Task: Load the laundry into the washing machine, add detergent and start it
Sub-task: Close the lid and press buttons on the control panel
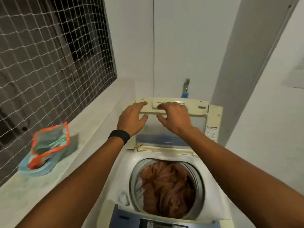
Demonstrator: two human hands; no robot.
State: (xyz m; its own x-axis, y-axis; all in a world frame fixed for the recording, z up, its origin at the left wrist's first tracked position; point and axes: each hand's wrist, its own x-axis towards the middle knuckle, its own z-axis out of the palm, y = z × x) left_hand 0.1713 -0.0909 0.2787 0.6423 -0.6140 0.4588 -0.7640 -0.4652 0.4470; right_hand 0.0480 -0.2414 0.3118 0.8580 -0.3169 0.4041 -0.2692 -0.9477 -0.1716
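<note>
White washing machine (125,181), lid (198,122) raised; rust-brown laundry (166,190) in its drum (134,176); opened detergent pouch (47,148) on left ledge (92,129)

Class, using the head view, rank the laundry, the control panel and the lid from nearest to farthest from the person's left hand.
1. lid: raised at the back, held by the left hand.
2. laundry: in the drum, below the hand.
3. control panel: front edge, closest to the person.
</note>
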